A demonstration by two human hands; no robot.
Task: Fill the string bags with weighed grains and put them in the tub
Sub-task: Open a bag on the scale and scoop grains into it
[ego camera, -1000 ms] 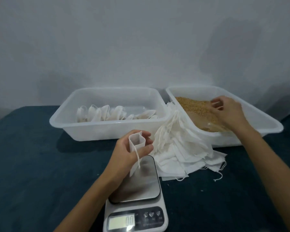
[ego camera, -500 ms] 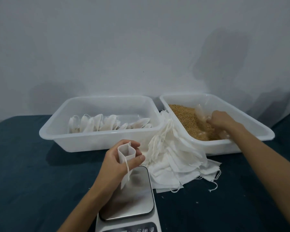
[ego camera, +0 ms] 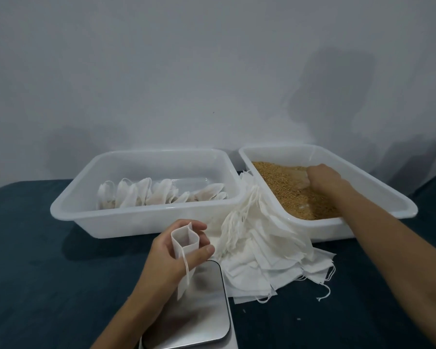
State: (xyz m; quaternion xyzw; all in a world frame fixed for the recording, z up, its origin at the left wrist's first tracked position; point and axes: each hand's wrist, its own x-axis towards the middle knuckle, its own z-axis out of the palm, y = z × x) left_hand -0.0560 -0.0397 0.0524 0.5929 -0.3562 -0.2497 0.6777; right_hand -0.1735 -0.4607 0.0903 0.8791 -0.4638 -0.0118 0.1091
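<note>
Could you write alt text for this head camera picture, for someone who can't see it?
A person's left hand holds an open white string bag above a kitchen scale, while the right hand digs into a tub of brown grains. Another tub holds filled bags; empty bags lie between.

I see two white translucent tubs [ego camera: 146,222] on a dark teal counter [ego camera: 35,273], golden-brown grains [ego camera: 287,190] in the right one, plain white string bags [ego camera: 267,255] heaped between, a silver scale plate [ego camera: 202,311], and a pale grey wall [ego camera: 186,71].
</note>
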